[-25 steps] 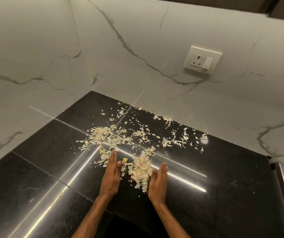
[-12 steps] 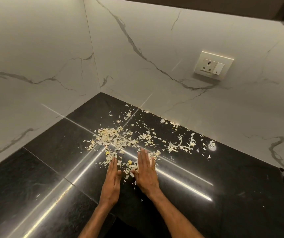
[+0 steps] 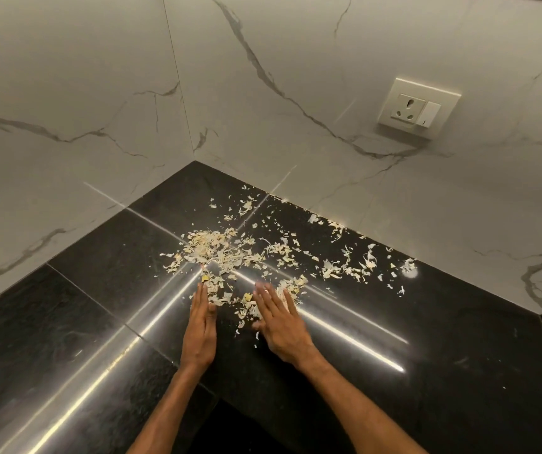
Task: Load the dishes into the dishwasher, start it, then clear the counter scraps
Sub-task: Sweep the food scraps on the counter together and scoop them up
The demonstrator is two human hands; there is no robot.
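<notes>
Fingers (image 3: 268, 301) straight, holding nothing: my left hand (image 3: 200, 332) stands on edge and my right hand (image 3: 284, 329) lies flat on the polished black granite counter (image 3: 99, 290), in a corner of white marble walls (image 3: 263, 93). Pale, flaky scraps (image 3: 217, 253) lie between my hands and beyond my fingertips, thinning out rightward below the wall socket (image 3: 418, 108).

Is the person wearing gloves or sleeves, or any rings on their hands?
No gloves: the left hand and the right hand are both bare. No sleeves show either; the left forearm and the right forearm are uncovered down to the picture's bottom edge. No watch, bracelet or ring shows.
</notes>
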